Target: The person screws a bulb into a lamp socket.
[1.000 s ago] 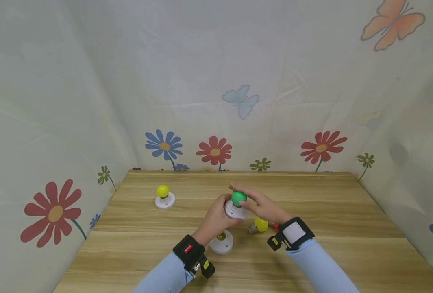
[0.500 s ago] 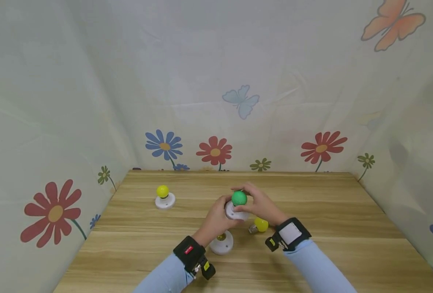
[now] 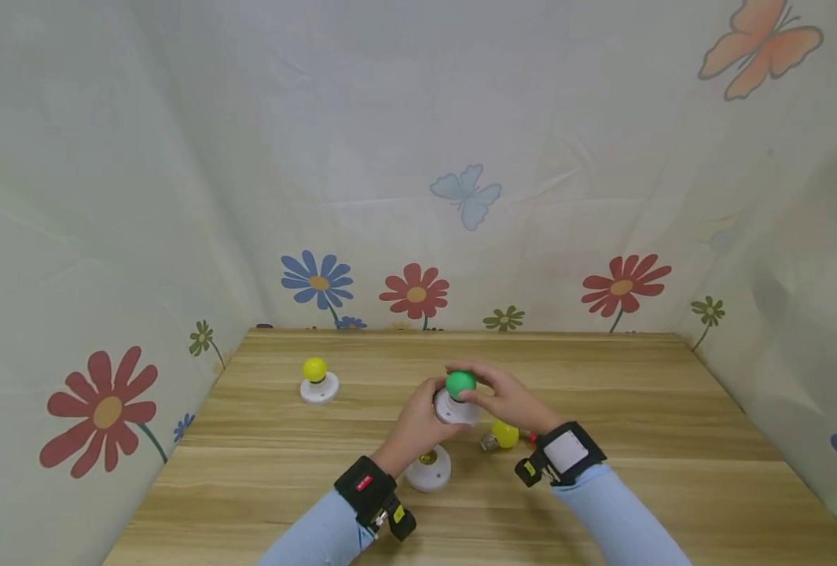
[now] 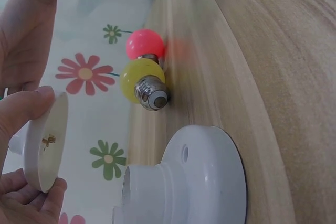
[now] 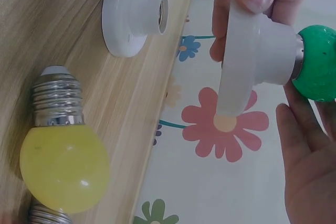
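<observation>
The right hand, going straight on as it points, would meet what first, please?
For the right hand, probably the green bulb in its grasp, then perhaps the left hand; depth is unclear.

This looks like a screened-off work spot; flower-printed sheeting encloses a wood-grain table

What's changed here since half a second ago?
The right hand shifted slightly right, its thumb now higher on the green bulb, uncovering part of the red bulb in the head view. The left hand still grips its socket; the loose yellow bulb and empty socket stayed put.
</observation>
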`<move>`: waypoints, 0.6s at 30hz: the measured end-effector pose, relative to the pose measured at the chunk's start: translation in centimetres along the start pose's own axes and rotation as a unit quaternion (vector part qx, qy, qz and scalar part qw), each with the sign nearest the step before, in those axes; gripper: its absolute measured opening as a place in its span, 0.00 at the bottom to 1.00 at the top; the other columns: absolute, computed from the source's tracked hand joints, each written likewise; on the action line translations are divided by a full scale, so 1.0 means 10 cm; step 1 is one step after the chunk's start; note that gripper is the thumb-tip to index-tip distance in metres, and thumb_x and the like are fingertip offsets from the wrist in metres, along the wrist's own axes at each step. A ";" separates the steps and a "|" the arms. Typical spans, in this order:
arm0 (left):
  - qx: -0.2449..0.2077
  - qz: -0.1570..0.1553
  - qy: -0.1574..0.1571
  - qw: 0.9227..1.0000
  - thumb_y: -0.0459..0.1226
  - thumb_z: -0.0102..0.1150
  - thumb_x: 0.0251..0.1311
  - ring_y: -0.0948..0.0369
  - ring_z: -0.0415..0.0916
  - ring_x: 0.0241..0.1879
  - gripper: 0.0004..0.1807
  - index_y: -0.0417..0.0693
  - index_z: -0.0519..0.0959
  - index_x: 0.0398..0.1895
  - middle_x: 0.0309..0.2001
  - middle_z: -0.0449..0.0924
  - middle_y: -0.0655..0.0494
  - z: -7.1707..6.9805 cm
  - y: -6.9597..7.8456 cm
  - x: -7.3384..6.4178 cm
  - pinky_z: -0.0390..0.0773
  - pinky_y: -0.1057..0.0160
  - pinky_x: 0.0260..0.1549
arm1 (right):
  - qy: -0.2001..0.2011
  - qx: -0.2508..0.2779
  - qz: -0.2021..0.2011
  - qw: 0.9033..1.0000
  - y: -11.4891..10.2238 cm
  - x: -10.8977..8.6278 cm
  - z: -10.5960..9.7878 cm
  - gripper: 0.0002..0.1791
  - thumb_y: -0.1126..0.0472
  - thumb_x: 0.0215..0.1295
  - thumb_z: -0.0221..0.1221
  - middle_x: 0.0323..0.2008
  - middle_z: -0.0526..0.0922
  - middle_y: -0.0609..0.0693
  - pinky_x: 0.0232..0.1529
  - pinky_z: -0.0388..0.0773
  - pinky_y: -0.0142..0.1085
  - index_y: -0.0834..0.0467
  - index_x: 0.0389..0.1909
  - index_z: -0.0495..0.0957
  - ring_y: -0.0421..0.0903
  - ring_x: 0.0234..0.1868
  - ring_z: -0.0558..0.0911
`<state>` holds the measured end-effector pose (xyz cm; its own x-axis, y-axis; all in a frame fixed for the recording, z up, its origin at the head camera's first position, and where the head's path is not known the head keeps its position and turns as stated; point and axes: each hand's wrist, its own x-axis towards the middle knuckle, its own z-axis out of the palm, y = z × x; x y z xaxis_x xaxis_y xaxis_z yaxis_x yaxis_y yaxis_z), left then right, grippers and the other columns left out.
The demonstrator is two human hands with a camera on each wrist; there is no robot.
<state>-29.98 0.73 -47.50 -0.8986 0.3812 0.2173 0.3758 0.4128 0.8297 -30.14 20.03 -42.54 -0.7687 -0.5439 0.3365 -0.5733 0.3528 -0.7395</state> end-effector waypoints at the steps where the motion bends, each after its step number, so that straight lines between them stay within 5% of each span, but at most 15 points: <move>1: -0.001 0.000 0.000 1.000 0.46 0.73 0.49 0.55 0.73 0.57 0.42 0.47 0.64 0.66 0.60 0.72 0.52 0.00 0.00 0.00 0.74 0.51 0.59 | 0.008 -0.002 0.008 1.000 0.00 0.00 0.01 0.25 0.59 0.65 0.60 0.61 0.76 0.53 0.65 0.65 0.57 0.57 0.63 0.71 0.54 0.64 0.72; 9: -0.004 0.007 0.000 1.000 0.46 0.74 0.49 0.55 0.73 0.57 0.42 0.47 0.64 0.66 0.60 0.72 0.52 0.02 -0.04 0.00 0.75 0.52 0.58 | 0.041 -0.016 0.019 0.999 -0.03 0.03 0.05 0.25 0.57 0.59 0.66 0.55 0.78 0.58 0.64 0.68 0.56 0.57 0.57 0.74 0.53 0.60 0.76; 18: 0.001 0.001 0.003 1.000 0.45 0.74 0.49 0.55 0.72 0.58 0.43 0.47 0.63 0.67 0.60 0.71 0.52 0.00 -0.02 0.01 0.74 0.51 0.59 | -0.011 0.029 -0.006 0.999 0.02 0.00 0.00 0.25 0.63 0.68 0.56 0.66 0.71 0.56 0.67 0.62 0.57 0.58 0.66 0.67 0.56 0.68 0.68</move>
<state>-30.14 0.67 -47.69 -0.8991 0.3775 0.2215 0.3777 0.4134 0.8286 -30.23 20.08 -42.68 -0.7543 -0.5657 0.3333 -0.5651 0.3008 -0.7683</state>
